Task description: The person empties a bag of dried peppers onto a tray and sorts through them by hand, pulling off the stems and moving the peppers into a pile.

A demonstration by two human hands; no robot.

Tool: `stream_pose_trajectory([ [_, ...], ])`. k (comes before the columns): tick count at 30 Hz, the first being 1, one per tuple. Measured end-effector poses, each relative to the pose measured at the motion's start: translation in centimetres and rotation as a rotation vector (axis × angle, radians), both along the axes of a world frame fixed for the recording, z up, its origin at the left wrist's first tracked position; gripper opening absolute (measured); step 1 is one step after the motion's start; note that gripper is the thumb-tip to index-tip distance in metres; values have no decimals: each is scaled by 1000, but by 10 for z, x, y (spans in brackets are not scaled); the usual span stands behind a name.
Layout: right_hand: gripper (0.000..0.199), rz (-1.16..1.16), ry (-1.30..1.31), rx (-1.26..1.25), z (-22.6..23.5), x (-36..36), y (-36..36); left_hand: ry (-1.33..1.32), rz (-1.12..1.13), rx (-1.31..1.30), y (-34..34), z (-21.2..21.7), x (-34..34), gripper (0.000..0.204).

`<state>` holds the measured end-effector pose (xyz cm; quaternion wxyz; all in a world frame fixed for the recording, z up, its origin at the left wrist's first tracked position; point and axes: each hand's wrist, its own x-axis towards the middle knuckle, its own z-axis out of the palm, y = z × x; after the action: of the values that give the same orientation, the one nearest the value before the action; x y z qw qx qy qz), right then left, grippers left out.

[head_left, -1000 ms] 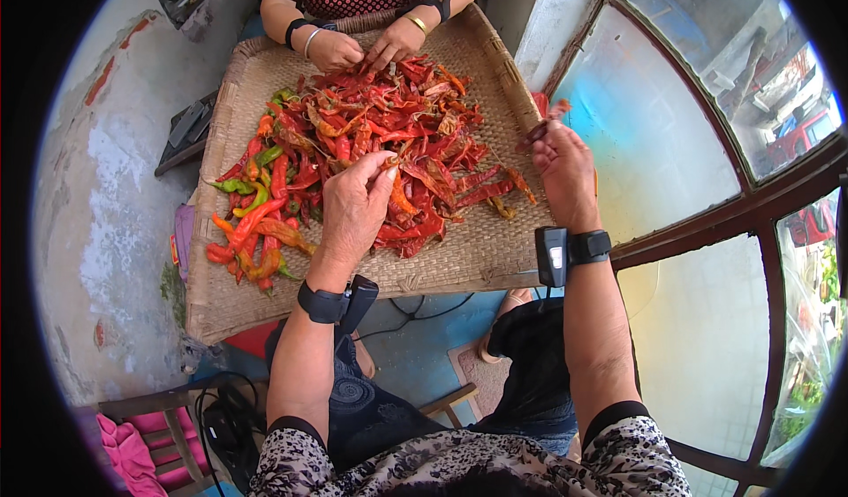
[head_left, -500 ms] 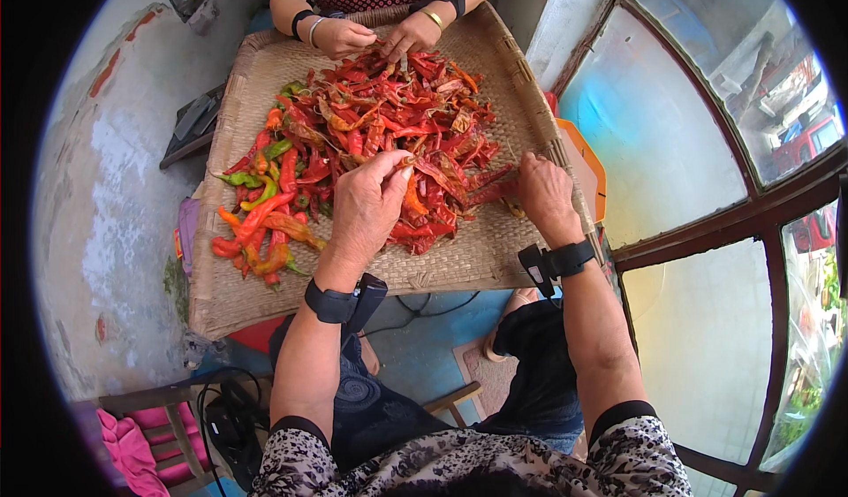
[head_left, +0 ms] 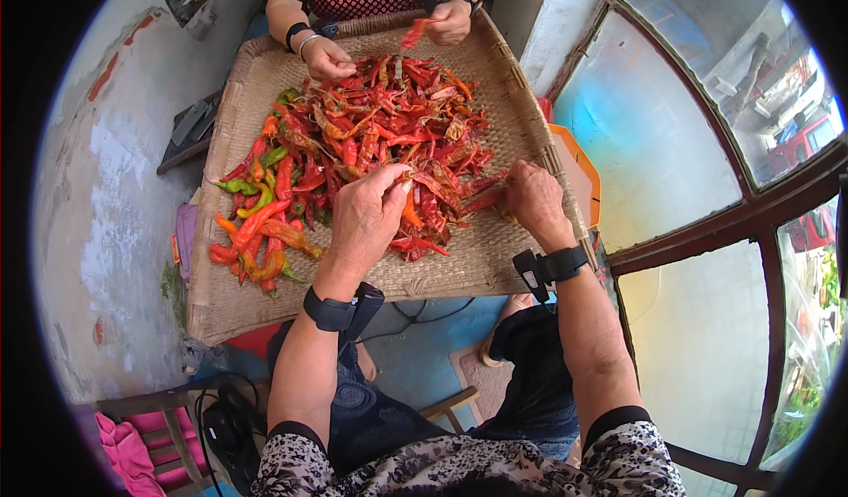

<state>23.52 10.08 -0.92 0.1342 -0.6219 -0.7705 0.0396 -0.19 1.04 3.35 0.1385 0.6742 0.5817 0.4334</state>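
A wide woven tray (head_left: 238, 311) bears a heap of wrinkled red chili peppers (head_left: 389, 126). Over the heap's near side, my left hand (head_left: 367, 214) is closed in a pinch, thumb against forefinger, at the tip of a dried red chili (head_left: 437, 191). My right hand (head_left: 537, 204), by the tray's right rim, has its fingers curled round the end of a dark red dried chili (head_left: 484, 198). Both chilies lie between my hands and seem to overlap. Smoother red, orange and green peppers (head_left: 261, 214) are gathered on the left of the tray.
Across the tray a person works; one hand (head_left: 449, 24) lifts a red chili (head_left: 415, 33), the other (head_left: 327, 58) is over the heap. A peeling wall (head_left: 106, 232) stands left, a framed window (head_left: 698, 311) right. A chair with pink cloth (head_left: 132, 453) is at lower left.
The other person's hands have parted, one raising a red chili toward the tray's far edge. My right hand has shifted slightly left and down; my left hand keeps its pinch.
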Motion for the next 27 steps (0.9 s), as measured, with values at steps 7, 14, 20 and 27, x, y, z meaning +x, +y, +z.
stream_pose_trajectory([
  [7, 22, -104, 769, -9, 39, 17, -1, -29, -7, -22, 5, -1, 6, 21],
  [14, 41, -366, 546, 472, 15, 66, 29, -26, 9, -56, 7, 3, 11, 21],
  [20, 47, 25, 201, 305, 29, 24, -2, 3, 18, 15, 6, 1, 2, 22],
  [27, 34, 397, -14, 64, -6, -20, -9, -53, 19, -13, 3, 4, 1, 22],
])
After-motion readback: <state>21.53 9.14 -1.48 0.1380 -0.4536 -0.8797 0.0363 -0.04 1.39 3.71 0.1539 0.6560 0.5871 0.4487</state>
